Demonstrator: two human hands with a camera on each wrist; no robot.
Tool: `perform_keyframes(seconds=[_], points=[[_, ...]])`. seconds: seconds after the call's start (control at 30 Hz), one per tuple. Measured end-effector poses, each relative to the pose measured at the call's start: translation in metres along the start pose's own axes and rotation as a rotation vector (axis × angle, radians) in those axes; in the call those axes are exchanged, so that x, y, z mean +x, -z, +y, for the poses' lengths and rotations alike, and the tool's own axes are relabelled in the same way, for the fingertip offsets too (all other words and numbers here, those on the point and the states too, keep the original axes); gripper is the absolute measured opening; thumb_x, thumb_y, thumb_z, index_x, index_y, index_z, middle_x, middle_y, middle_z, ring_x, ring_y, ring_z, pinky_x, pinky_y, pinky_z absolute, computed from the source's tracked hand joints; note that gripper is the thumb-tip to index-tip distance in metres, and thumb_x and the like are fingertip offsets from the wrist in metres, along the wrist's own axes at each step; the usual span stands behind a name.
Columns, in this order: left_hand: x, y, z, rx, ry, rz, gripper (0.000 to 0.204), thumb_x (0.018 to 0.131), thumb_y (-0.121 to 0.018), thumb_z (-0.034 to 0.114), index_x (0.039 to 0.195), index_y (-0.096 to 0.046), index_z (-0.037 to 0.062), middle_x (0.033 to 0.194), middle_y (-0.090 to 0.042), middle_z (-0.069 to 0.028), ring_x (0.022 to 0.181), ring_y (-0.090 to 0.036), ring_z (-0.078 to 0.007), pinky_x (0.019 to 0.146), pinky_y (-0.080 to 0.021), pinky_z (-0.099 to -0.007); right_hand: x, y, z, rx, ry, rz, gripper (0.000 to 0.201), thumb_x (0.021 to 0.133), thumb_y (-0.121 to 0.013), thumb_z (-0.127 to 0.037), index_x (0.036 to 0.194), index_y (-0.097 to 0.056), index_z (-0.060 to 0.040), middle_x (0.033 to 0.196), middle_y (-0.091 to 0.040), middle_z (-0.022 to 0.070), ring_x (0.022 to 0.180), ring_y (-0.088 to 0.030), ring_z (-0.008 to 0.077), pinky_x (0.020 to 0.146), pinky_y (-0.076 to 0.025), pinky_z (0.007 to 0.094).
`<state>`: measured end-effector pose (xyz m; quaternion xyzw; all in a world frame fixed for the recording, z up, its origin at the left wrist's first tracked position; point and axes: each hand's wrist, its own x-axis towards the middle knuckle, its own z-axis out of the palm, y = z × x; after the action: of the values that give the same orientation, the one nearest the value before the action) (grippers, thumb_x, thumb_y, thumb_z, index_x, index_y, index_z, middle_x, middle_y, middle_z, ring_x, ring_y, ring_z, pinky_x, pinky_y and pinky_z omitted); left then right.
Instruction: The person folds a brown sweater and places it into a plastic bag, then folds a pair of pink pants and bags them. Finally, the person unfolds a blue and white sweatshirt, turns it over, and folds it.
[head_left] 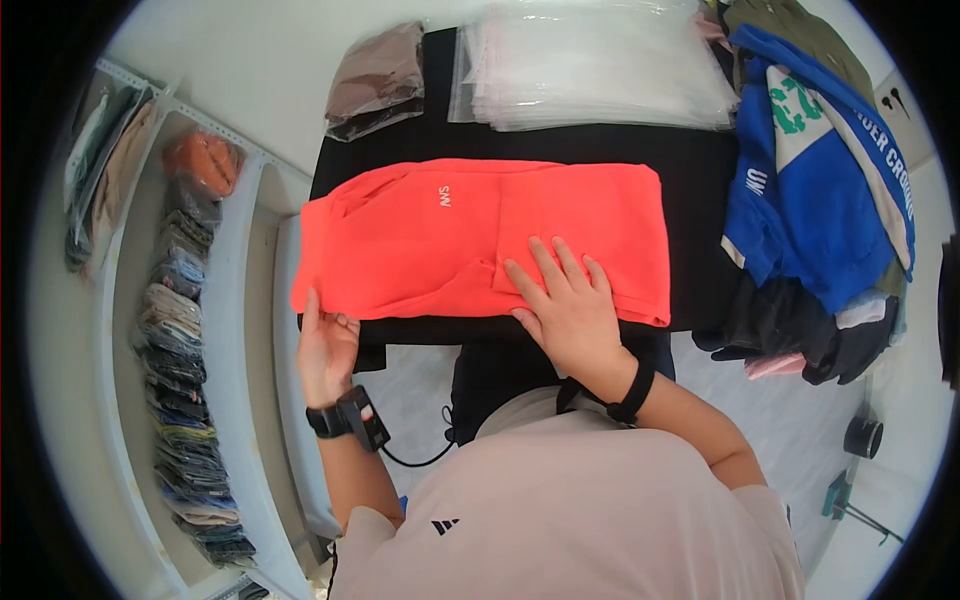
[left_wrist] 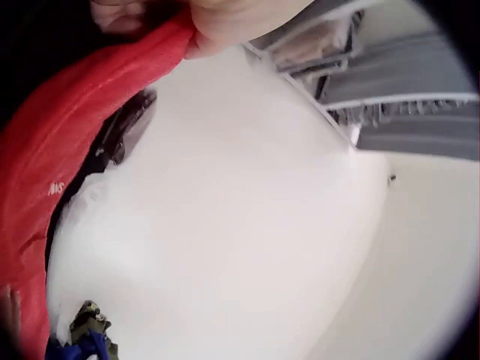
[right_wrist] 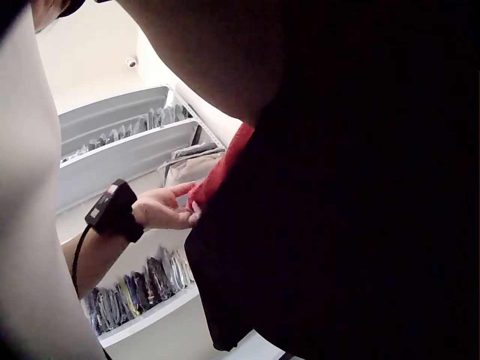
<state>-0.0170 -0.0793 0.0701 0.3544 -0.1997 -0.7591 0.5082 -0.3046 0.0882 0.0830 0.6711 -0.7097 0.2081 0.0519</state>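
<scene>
A bright coral garment (head_left: pixel 430 240), apparently a pair of sweatpants with small white lettering, lies folded lengthwise across a black-covered table (head_left: pixel 697 220). At its near left corner my left hand (head_left: pixel 328 345) pinches the edge, thumb on top and fingers curled below. The left wrist view shows this held edge of the garment (left_wrist: pixel 97 82) between thumb and fingers. My right hand (head_left: pixel 572 310) rests flat with fingers spread on the folded-over right part, near the front edge. In the right wrist view, the left hand (right_wrist: pixel 166 208) grips the red cloth; the right hand's fingers are hidden in shadow.
A stack of clear plastic bags (head_left: pixel 600 70) and a bagged brown garment (head_left: pixel 378 80) lie along the table's far side. Blue clothing (head_left: pixel 820 190) heaps up at the right over darker pieces. Shelves (head_left: pixel 235 330) with several bagged garments (head_left: pixel 180 370) stand on the left.
</scene>
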Motion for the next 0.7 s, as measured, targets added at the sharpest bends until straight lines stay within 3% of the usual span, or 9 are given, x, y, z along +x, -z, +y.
perform_keyframes(seconds=[0.13, 0.3, 0.37, 0.4, 0.43, 0.47, 0.5, 0.6, 0.7], points=[[-0.009, -0.084, -0.007, 0.158, -0.168, 0.058, 0.031, 0.094, -0.054, 0.018, 0.121, -0.051, 0.0027, 0.116, -0.060, -0.0089, 0.106, -0.057, -0.0190, 0.092, -0.046, -0.0325, -0.001, -0.001, 0.001, 0.016, -0.001, 0.013, 0.048, 0.086, -0.059, -0.034, 0.129, -0.051, -0.0165, 0.136, -0.044, 0.0151, 0.126, -0.041, 0.0331, 0.099, -0.033, 0.0504], [-0.042, -0.177, -0.041, 0.534, -0.627, -0.159, 0.022, 0.093, -0.055, 0.012, 0.110, -0.058, -0.0017, 0.107, -0.062, -0.0052, 0.093, -0.058, -0.0111, 0.083, -0.045, -0.0264, -0.004, -0.002, 0.002, 0.027, -0.013, 0.019, 0.048, 0.086, -0.059, -0.033, 0.131, -0.050, -0.0193, 0.138, -0.043, 0.0140, 0.126, -0.041, 0.0329, 0.098, -0.034, 0.0499], [-0.052, -0.188, -0.058, 0.887, -0.564, -0.242, 0.010, 0.091, -0.060, 0.009, 0.097, -0.061, 0.0007, 0.086, -0.061, 0.0010, 0.075, -0.048, -0.0042, 0.068, -0.040, -0.0207, -0.004, -0.003, 0.003, 0.063, -0.001, 0.052, 0.048, 0.085, -0.060, -0.032, 0.129, -0.051, -0.0157, 0.134, -0.046, 0.0141, 0.125, -0.042, 0.0312, 0.098, -0.034, 0.0511], [-0.059, -0.201, -0.067, 1.075, -0.532, -0.373, 0.012, 0.086, -0.064, 0.007, 0.095, -0.060, -0.0004, 0.086, -0.061, -0.0033, 0.074, -0.052, -0.0101, 0.069, -0.042, -0.0246, -0.005, -0.003, 0.004, 0.060, -0.008, 0.056, 0.048, 0.085, -0.060, -0.032, 0.129, -0.051, -0.0157, 0.134, -0.046, 0.0141, 0.125, -0.042, 0.0312, 0.098, -0.034, 0.0511], [-0.049, -0.197, -0.075, 1.321, -0.746, -0.710, 0.028, 0.079, -0.068, 0.010, 0.104, -0.060, -0.0002, 0.088, -0.059, -0.0101, 0.078, -0.055, -0.0218, 0.073, -0.045, -0.0303, -0.006, -0.002, 0.004, 0.052, -0.008, -0.024, 0.046, 0.085, -0.060, -0.032, 0.127, -0.052, -0.0138, 0.133, -0.047, 0.0146, 0.124, -0.043, 0.0319, 0.099, -0.034, 0.0499], [-0.050, -0.205, -0.084, 1.371, -0.713, -0.927, 0.049, 0.073, -0.070, 0.013, 0.120, -0.056, 0.0035, 0.092, -0.055, -0.0150, 0.086, -0.053, -0.0307, 0.079, -0.044, -0.0357, -0.006, -0.003, 0.005, 0.045, -0.008, -0.105, 0.044, 0.085, -0.059, -0.031, 0.125, -0.053, -0.0120, 0.131, -0.048, 0.0152, 0.123, -0.043, 0.0326, 0.099, -0.035, 0.0488], [-0.055, -0.209, -0.084, 1.487, -0.537, -1.056, 0.061, 0.072, -0.073, 0.013, 0.129, -0.052, 0.0059, 0.102, -0.056, -0.0116, 0.095, -0.053, -0.0249, 0.088, -0.042, -0.0338, -0.008, -0.006, 0.005, 0.043, -0.014, -0.101, 0.044, 0.085, -0.059, -0.031, 0.125, -0.053, -0.0120, 0.131, -0.048, 0.0152, 0.123, -0.043, 0.0326, 0.099, -0.035, 0.0488], [-0.053, -0.197, -0.085, 1.637, -0.577, -1.110, 0.069, 0.069, -0.075, 0.013, 0.132, -0.049, 0.0089, 0.116, -0.055, -0.0116, 0.110, -0.051, -0.0278, 0.096, -0.039, -0.0361, -0.011, -0.015, 0.004, 0.460, -0.202, 0.137, 0.043, 0.083, -0.060, -0.028, 0.123, -0.053, -0.0117, 0.125, -0.053, 0.0122, 0.118, -0.049, 0.0285, 0.096, -0.041, 0.0414], [-0.054, -0.182, -0.069, 1.746, -0.596, -1.196, 0.067, 0.070, -0.071, 0.017, 0.132, -0.048, 0.0100, 0.133, -0.045, -0.0149, 0.127, -0.038, -0.0336, 0.106, -0.030, -0.0437, -0.014, -0.008, 0.005, 0.252, -0.099, 0.031, 0.044, 0.082, -0.062, -0.023, 0.123, -0.053, -0.0083, 0.125, -0.053, 0.0129, 0.119, -0.049, 0.0305, 0.097, -0.040, 0.0428]])
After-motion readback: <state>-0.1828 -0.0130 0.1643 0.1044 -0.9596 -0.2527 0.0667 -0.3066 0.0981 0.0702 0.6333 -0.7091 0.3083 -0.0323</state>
